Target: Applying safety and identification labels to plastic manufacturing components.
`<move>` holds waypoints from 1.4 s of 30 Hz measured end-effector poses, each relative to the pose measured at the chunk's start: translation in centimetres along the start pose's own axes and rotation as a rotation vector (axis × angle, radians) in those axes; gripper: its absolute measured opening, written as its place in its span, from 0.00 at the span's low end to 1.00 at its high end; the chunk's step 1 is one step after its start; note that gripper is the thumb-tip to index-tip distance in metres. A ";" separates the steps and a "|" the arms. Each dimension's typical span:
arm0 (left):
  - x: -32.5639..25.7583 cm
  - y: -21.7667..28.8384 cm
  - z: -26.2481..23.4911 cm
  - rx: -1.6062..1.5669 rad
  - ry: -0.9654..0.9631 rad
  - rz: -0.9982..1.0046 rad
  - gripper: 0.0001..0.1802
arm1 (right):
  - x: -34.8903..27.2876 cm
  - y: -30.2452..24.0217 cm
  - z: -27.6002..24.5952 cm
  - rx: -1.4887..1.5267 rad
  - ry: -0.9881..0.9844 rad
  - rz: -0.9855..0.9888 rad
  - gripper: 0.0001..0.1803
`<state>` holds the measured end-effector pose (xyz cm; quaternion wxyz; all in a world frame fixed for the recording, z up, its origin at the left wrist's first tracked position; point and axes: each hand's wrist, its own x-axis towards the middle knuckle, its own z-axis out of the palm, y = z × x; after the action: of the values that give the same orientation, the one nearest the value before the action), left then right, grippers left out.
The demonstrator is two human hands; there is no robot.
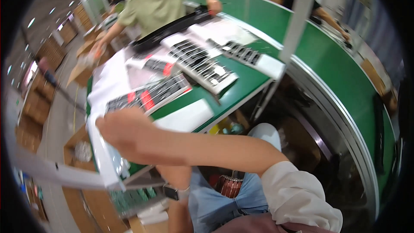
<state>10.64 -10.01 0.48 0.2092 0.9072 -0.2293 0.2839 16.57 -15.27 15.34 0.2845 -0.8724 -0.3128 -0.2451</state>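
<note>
My right arm reaches across to the left. My right hand (123,130) is curled closed at the table's near left corner, beside a white sheet (105,99) that hangs over the edge; what its fingers hold, if anything, is hidden. Below that forearm, my left hand (173,175) shows only near the wrist, which wears a watch (171,192); its fingers are hidden. Clear plastic (117,160) hangs under my right hand. Just beyond lies a tray of dark parts with red pieces (146,99), next to a white sheet of paper or card (187,114).
More trays of black parts (200,62) lie on the green table (233,99). Across it, a person in a green shirt (159,6) touches a long black part (172,28). A metal post (297,21) rises at right, beside a curved green surface (340,73). Cardboard boxes (36,97) stand left.
</note>
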 end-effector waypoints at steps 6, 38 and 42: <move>1.9 -0.2 -1.9 -0.013 0.002 0.024 0.30 | -7.1 -1.2 -10.9 0.141 0.353 0.203 0.10; -44.4 -26.3 2.9 0.085 0.776 -1.419 0.26 | -21.7 -5.1 -0.4 0.210 -0.186 0.254 0.10; -26.3 -14.1 -3.8 -0.781 0.077 -0.740 0.13 | -20.6 -4.4 0.9 0.343 -0.219 0.118 0.11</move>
<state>-2.66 11.15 -16.25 0.6254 0.7710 0.0248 0.1179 -0.36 -20.25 3.74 0.4067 -0.8495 -0.3276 -0.0750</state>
